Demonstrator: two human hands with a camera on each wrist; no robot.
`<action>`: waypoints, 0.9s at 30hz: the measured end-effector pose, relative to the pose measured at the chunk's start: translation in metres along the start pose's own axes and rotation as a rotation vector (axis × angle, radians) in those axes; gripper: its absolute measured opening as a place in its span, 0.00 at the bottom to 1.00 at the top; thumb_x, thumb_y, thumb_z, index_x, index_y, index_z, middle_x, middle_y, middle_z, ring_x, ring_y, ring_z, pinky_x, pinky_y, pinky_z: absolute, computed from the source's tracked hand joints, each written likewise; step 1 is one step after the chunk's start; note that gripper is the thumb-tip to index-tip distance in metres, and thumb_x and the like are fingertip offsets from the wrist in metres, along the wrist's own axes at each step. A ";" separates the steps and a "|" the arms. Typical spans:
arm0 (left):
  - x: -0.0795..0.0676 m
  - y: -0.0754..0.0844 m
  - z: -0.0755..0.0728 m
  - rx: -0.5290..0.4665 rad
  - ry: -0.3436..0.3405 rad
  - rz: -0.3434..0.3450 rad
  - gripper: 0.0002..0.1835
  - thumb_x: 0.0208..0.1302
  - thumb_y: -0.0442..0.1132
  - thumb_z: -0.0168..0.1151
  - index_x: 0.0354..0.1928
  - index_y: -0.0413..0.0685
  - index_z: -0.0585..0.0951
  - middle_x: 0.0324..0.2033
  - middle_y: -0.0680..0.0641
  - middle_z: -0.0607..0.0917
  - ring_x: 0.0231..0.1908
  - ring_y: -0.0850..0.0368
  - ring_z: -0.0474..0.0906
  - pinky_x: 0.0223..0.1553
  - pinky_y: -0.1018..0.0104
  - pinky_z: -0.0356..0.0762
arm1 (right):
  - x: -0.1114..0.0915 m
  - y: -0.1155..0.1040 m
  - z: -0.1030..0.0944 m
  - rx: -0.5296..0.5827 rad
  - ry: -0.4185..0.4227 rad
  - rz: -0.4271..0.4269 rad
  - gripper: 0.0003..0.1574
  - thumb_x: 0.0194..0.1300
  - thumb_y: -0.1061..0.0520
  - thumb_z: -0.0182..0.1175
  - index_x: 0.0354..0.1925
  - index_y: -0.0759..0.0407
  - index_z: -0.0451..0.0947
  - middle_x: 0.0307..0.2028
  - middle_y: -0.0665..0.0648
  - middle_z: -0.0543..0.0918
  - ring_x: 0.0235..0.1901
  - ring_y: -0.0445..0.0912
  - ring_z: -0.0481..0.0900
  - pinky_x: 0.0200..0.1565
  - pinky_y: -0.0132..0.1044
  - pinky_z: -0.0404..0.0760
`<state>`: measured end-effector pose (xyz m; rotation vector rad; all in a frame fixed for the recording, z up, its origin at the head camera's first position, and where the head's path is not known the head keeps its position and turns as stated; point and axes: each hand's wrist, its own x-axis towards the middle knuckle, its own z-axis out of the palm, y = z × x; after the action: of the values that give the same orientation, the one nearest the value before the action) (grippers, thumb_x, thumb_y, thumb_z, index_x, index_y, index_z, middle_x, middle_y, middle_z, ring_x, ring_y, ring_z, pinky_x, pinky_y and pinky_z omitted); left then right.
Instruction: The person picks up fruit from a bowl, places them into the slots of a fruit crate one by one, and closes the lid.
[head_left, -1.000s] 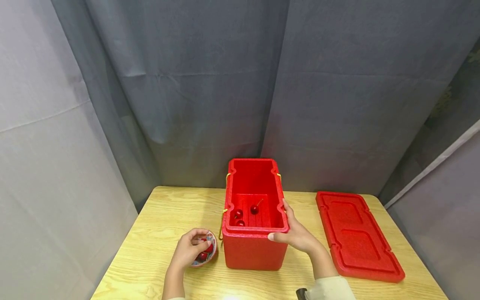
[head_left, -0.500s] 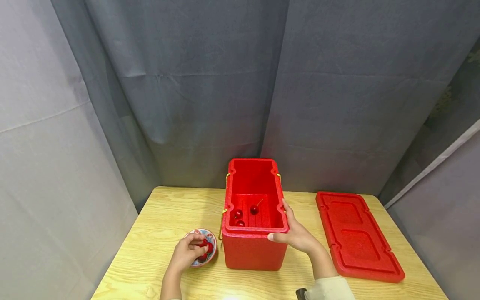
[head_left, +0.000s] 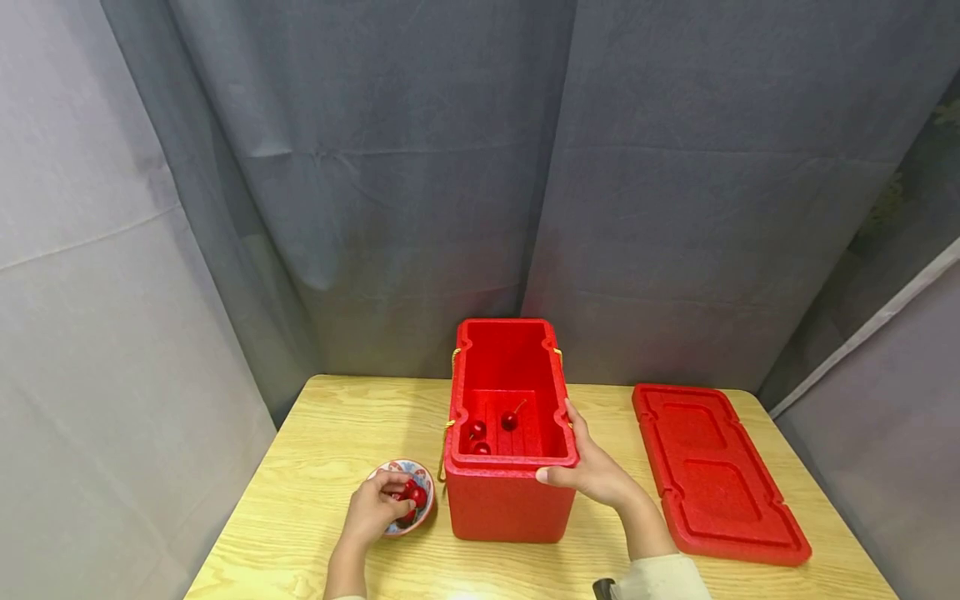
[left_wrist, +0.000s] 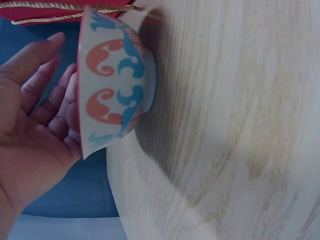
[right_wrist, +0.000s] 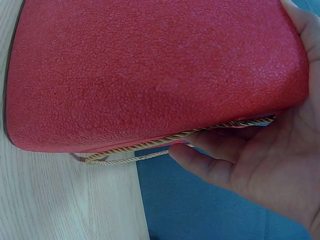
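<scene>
In the head view, my left hand [head_left: 371, 508] is over a small patterned bowl [head_left: 428, 512] holding several cherries [head_left: 417, 497], its fingertips among the fruit. The left wrist view shows the thumb and the fingers apart at the bowl's [left_wrist: 107, 80] red rim, the deeper fingertips hidden behind its wall. My right hand [head_left: 596, 471] grips the near right corner of an open red foam box [head_left: 510, 504], thumb on the front and fingers along the side. Beside those fingers runs a twisted gold cord [right_wrist: 165, 142]. Inside the box lie a stemmed cherry [head_left: 509, 420] and two more cherries [head_left: 477, 428].
A red box lid [head_left: 708, 475] lies flat at the right of the wooden table [head_left: 315, 442]. Grey curtains [head_left: 420, 208] hang behind the table and along its sides. The bowl stands just left of the box.
My left hand has drawn slightly back to the left and lower over the bowl, exposing more of the rim, and its fingers have shifted among the cherries. My right hand and the box stay put.
</scene>
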<state>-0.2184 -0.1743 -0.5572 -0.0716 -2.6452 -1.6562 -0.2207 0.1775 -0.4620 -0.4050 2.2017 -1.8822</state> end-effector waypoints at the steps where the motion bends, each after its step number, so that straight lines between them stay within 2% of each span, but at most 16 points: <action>1: 0.001 -0.001 0.001 0.018 0.001 0.014 0.20 0.43 0.30 0.73 0.43 0.38 0.80 0.36 0.45 0.82 0.29 0.56 0.74 0.31 0.66 0.75 | 0.000 0.000 0.000 0.001 -0.003 -0.003 0.69 0.46 0.56 0.71 0.71 0.46 0.33 0.61 0.62 0.61 0.57 0.57 0.64 0.45 0.46 0.77; 5: 0.003 -0.004 0.004 0.087 0.012 0.072 0.19 0.40 0.29 0.73 0.40 0.39 0.82 0.34 0.46 0.83 0.29 0.55 0.75 0.29 0.67 0.73 | 0.001 0.001 -0.001 -0.001 -0.008 -0.008 0.69 0.47 0.56 0.71 0.71 0.45 0.33 0.61 0.62 0.62 0.57 0.57 0.65 0.45 0.45 0.77; 12: 0.008 -0.007 0.009 0.196 0.019 0.134 0.20 0.36 0.29 0.74 0.37 0.42 0.83 0.31 0.50 0.83 0.35 0.52 0.78 0.40 0.57 0.74 | 0.001 0.001 -0.002 -0.011 -0.009 -0.018 0.68 0.47 0.57 0.70 0.71 0.46 0.33 0.60 0.63 0.63 0.56 0.57 0.66 0.46 0.45 0.77; 17: 0.010 -0.008 0.012 0.262 0.020 0.172 0.19 0.35 0.31 0.75 0.36 0.44 0.83 0.30 0.51 0.83 0.35 0.52 0.78 0.42 0.53 0.72 | 0.001 0.001 -0.001 -0.014 -0.002 -0.021 0.68 0.47 0.57 0.70 0.71 0.46 0.34 0.59 0.63 0.64 0.55 0.57 0.67 0.46 0.45 0.76; 23: 0.009 -0.009 0.014 0.270 0.029 0.171 0.19 0.35 0.32 0.75 0.36 0.43 0.83 0.31 0.50 0.83 0.37 0.50 0.79 0.44 0.50 0.72 | -0.001 0.001 -0.001 -0.030 0.002 -0.015 0.68 0.48 0.57 0.70 0.71 0.46 0.33 0.60 0.63 0.63 0.55 0.57 0.67 0.46 0.44 0.76; 27: 0.007 -0.006 0.013 0.213 0.049 0.148 0.18 0.38 0.32 0.75 0.37 0.43 0.83 0.30 0.51 0.82 0.33 0.54 0.77 0.38 0.58 0.74 | 0.000 0.002 -0.001 -0.035 0.001 -0.017 0.67 0.48 0.57 0.70 0.72 0.46 0.33 0.61 0.63 0.62 0.55 0.56 0.67 0.47 0.44 0.75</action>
<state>-0.2260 -0.1648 -0.5679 -0.2138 -2.6880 -1.3089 -0.2209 0.1792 -0.4636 -0.4295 2.2421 -1.8549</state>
